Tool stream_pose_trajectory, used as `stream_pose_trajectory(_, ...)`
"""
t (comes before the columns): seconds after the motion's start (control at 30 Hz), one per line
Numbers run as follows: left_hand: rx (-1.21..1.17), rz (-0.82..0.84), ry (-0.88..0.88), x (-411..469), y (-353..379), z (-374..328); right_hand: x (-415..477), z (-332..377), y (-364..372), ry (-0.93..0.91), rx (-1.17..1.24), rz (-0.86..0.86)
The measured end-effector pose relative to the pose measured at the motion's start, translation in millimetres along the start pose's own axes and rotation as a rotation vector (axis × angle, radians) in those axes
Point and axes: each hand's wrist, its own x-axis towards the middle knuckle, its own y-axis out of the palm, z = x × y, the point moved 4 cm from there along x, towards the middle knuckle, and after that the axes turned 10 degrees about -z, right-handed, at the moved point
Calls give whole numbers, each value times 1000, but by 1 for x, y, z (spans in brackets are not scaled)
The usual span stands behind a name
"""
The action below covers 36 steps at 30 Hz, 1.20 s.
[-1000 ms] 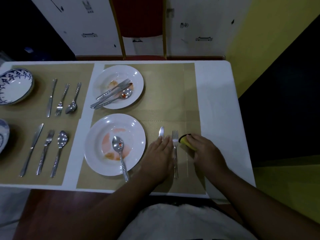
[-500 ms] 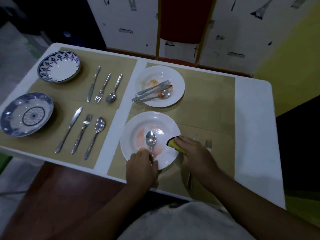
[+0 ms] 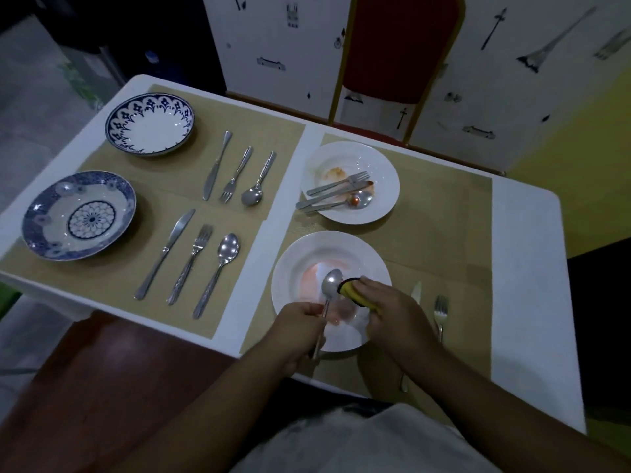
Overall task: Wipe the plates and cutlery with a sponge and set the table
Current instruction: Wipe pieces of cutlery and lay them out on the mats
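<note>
A white plate [image 3: 300,264] smeared with orange sauce lies near the table's front edge. My left hand [image 3: 297,327] grips the handle of a spoon [image 3: 331,283] and holds its bowl over that plate. My right hand [image 3: 392,310] is closed on a yellow sponge [image 3: 355,291], which touches the spoon's bowl. To the right of the plate a knife [image 3: 416,291] and a fork [image 3: 440,310] lie on the placemat, partly hidden by my right arm. Behind stands a second dirty white plate [image 3: 379,165] with a fork, knife and spoon on it.
On the left placemats [image 3: 112,278] are two blue-patterned plates [image 3: 80,216], [image 3: 150,122], each with a knife, fork and spoon laid beside it. A red chair [image 3: 403,46] stands behind the white table [image 3: 526,268]. The table's front edge is close to my body.
My left hand went from the knife and fork to the spoon on the near plate and lifted it. My right hand brought the sponge from the placemat to the spoon's bowl.
</note>
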Motion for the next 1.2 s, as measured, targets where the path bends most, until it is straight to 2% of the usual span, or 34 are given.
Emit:
stream_pose_trajectory(0.1,-67,37,-47,-1,-5,-4,-2,18,19,-154,-69,94)
stream_pose_trajectory(0.2,-11,75,-7,0,-16,-7,7,23,32,-246,-148,141)
stream_pose_trajectory(0.33,17,129,-26,-3,-25,-12,29,18,27,-113,-230,86)
stream_pose_trajectory(0.53,42,193,-34,2,-31,-7,16,28,42,-187,-280,200)
stream_pose_trajectory(0.6,54,205,-31,1,-34,-6,30,24,33,-125,-325,183)
stream_pose_trajectory(0.73,41,196,-43,1,-39,-9,47,20,27,61,-266,148)
stream_pose_trajectory(0.83,-17,208,-88,-1,-43,-15,55,7,15,275,-234,-47)
stream_pose_trajectory(0.9,-34,221,-106,-4,-43,-17,53,8,10,321,-241,-131)
stream_pose_trajectory(0.97,-51,221,-98,-6,-40,-18,49,23,17,198,-226,-107)
stream_pose_trajectory(1.1,-80,185,-64,-1,-41,-24,26,52,46,-101,-256,106)
stream_pose_trajectory(1.2,-90,191,-61,1,-46,-22,15,57,48,-195,-253,103)
